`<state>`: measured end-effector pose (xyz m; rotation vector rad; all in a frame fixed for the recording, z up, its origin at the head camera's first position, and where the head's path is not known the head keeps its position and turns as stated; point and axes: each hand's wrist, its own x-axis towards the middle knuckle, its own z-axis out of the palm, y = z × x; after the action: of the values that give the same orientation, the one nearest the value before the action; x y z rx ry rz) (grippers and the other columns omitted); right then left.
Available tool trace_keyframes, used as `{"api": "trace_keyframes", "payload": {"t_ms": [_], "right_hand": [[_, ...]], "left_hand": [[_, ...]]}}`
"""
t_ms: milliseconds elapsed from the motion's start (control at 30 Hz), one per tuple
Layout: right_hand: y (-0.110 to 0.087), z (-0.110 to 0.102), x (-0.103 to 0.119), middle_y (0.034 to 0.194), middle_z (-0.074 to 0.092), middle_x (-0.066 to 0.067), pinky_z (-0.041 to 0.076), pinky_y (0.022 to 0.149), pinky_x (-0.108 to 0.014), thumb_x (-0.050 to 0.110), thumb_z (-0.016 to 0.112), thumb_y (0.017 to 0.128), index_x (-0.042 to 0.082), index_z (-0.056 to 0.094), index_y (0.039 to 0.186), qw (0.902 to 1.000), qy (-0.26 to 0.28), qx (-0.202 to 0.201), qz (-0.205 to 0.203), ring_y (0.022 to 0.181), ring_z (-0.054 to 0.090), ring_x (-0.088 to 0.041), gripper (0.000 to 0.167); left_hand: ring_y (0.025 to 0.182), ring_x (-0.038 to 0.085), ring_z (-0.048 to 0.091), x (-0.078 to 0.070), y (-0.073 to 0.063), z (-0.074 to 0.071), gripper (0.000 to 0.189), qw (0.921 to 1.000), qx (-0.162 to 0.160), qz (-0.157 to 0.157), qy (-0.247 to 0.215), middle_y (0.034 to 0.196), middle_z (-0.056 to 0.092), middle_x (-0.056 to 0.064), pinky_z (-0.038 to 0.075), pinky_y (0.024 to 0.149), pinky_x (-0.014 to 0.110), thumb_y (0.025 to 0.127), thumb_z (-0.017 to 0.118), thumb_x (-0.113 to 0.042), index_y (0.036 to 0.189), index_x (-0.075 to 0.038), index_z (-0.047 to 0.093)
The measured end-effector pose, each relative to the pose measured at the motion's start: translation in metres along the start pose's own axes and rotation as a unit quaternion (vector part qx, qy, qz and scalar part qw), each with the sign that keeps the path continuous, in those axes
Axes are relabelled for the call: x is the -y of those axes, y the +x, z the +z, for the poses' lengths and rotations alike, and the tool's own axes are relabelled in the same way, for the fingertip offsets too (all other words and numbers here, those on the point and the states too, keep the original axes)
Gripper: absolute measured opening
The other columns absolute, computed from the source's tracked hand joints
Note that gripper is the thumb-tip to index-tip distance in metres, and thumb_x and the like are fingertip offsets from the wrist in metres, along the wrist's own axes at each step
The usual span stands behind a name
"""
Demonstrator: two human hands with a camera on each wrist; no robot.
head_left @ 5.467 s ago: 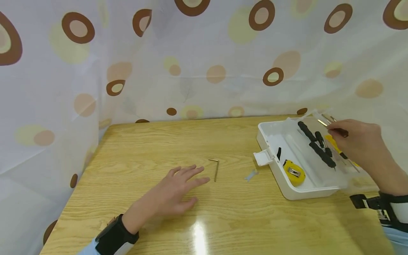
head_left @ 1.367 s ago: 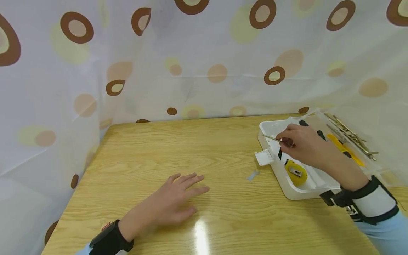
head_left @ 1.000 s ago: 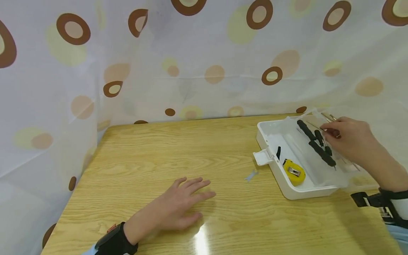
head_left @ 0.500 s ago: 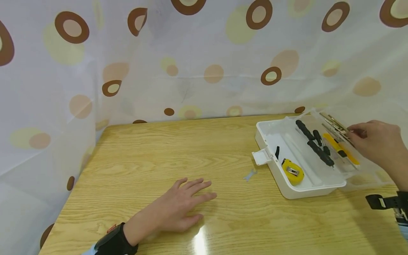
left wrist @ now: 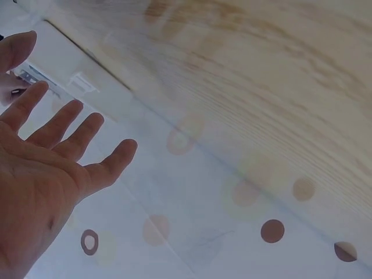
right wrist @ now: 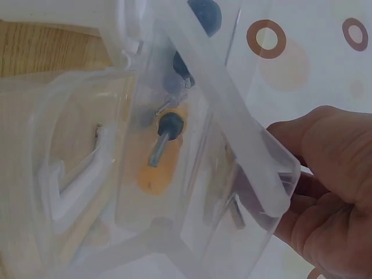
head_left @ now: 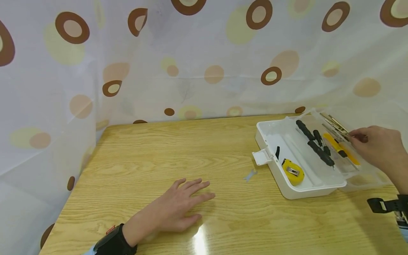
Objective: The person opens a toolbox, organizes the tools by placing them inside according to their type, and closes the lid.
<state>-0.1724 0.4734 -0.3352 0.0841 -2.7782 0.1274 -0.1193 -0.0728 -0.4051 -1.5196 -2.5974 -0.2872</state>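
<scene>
My right hand [head_left: 377, 145] is at the far right side of a clear plastic tray [head_left: 366, 182], its curled fingers pinching a brass-coloured hex key [head_left: 345, 135] among several others in the narrow outer compartment. In the right wrist view, its fingertips are partly hidden behind the clear wall. The left hand [head_left: 178, 205] is held over the wooden table with fingers spread and nothing in them; its bare palm [left wrist: 35, 174] shows in the left wrist view. Black-handled screwdrivers [head_left: 320, 153] and a yellow utility knife [head_left: 334, 144] lie in the tray beside the hex keys.
A white toolbox [head_left: 306, 194] stands at the table's right, its latch [head_left: 262, 157] jutting left. Inside is a yellow tape measure [head_left: 292, 173]. A small grey wrench [head_left: 250, 175] lies on the table [head_left: 143, 156] left of the box. A patterned curtain [head_left: 197, 53] hangs behind.
The hex key that lay on the table is gone from there. My right hand carried it over the box to the tray's outer compartment, lowering slightly in the last half second. The left hand barely moved.
</scene>
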Motion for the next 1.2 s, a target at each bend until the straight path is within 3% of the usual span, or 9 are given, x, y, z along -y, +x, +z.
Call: {"api": "trace_keyframes", "payload": {"t_ms": [167,300,367,500,700,833,900,1067,1200], "right_hand": [[-0.002,0.001,0.004,0.079,0.068,-0.032,0.051,0.064,-0.06,0.0,0.064,0.09,-0.019,0.069,0.095,1.0,0.005,0.004,0.0,0.072,0.064,-0.047,0.02],[-0.005,0.003,0.025,0.088,0.066,-0.037,0.052,0.062,-0.061,0.0,0.066,0.088,-0.019,0.07,0.093,0.9999,0.007,-0.01,-0.001,0.075,0.062,-0.049,0.02],[-0.007,0.008,0.042,0.093,0.065,-0.038,0.052,0.062,-0.061,0.0,0.07,0.084,-0.016,0.072,0.091,0.9985,0.015,-0.041,-0.033,0.076,0.062,-0.049,0.018],[-0.013,0.018,0.096,0.105,0.068,-0.031,0.055,0.065,-0.057,0.003,0.076,0.081,-0.009,0.075,0.097,0.9902,0.044,-0.047,-0.124,0.085,0.067,-0.045,0.02],[-0.025,0.034,0.179,0.103,0.073,-0.015,0.059,0.067,-0.041,0.004,0.075,0.085,0.003,0.076,0.1,0.9639,0.068,0.061,-0.25,0.087,0.071,-0.029,0.015],[-0.032,0.047,0.21,0.107,0.072,-0.01,0.06,0.072,-0.039,-0.001,0.069,0.087,0.005,0.073,0.108,0.942,0.057,0.178,-0.279,0.093,0.071,-0.026,0.022],[-0.035,0.055,0.219,0.107,0.071,-0.01,0.06,0.073,-0.038,-0.003,0.069,0.087,0.005,0.071,0.109,0.9364,0.039,0.209,-0.28,0.092,0.071,-0.026,0.024],[-0.044,0.072,0.23,0.098,0.067,-0.011,0.058,0.069,-0.036,-0.008,0.072,0.086,0.003,0.068,0.099,0.9327,-0.024,0.183,-0.31,0.081,0.067,-0.024,0.018],[-0.048,0.073,0.245,0.092,0.064,-0.008,0.056,0.066,-0.031,-0.008,0.073,0.086,0.004,0.07,0.096,0.9219,-0.01,0.186,-0.34,0.078,0.063,-0.019,0.016]], "left_hand": [[0.144,0.031,0.049,0.001,-0.002,0.001,0.056,1.0,0.004,-0.005,-0.005,0.158,0.048,0.008,0.047,0.105,0.059,0.096,0.069,-0.035,0.149,-0.027,0.053],[0.144,0.03,0.049,0.002,-0.004,0.0,0.056,0.9999,0.01,-0.012,-0.006,0.159,0.047,0.008,0.047,0.106,0.06,0.096,0.068,-0.036,0.15,-0.027,0.052],[0.144,0.03,0.049,0.002,-0.005,0.0,0.056,0.9998,0.009,-0.015,-0.004,0.159,0.048,0.007,0.048,0.105,0.06,0.096,0.068,-0.036,0.149,-0.027,0.053],[0.143,0.03,0.05,0.004,-0.006,0.0,0.057,0.9999,0.002,-0.015,0.002,0.158,0.049,0.007,0.049,0.104,0.059,0.095,0.069,-0.035,0.149,-0.027,0.053],[0.143,0.033,0.05,0.014,-0.009,-0.003,0.059,0.9994,-0.004,-0.031,-0.014,0.158,0.048,0.009,0.048,0.105,0.061,0.095,0.072,-0.034,0.15,-0.025,0.053],[0.146,0.034,0.047,0.028,-0.016,-0.011,0.06,0.9968,-0.002,-0.071,-0.036,0.16,0.046,0.01,0.045,0.107,0.063,0.095,0.072,-0.032,0.151,-0.024,0.051],[0.146,0.035,0.047,0.036,-0.021,-0.013,0.061,0.9956,-0.007,-0.088,-0.033,0.159,0.046,0.011,0.045,0.107,0.064,0.094,0.073,-0.03,0.151,-0.023,0.051],[0.143,0.035,0.049,0.052,-0.036,-0.018,0.062,0.9915,-0.021,-0.128,-0.016,0.157,0.048,0.013,0.046,0.105,0.064,0.092,0.076,-0.029,0.149,-0.02,0.054],[0.142,0.036,0.051,0.062,-0.05,-0.021,0.061,0.9866,-0.021,-0.162,0.0,0.156,0.049,0.014,0.047,0.102,0.066,0.092,0.076,-0.028,0.148,-0.019,0.055]]}}
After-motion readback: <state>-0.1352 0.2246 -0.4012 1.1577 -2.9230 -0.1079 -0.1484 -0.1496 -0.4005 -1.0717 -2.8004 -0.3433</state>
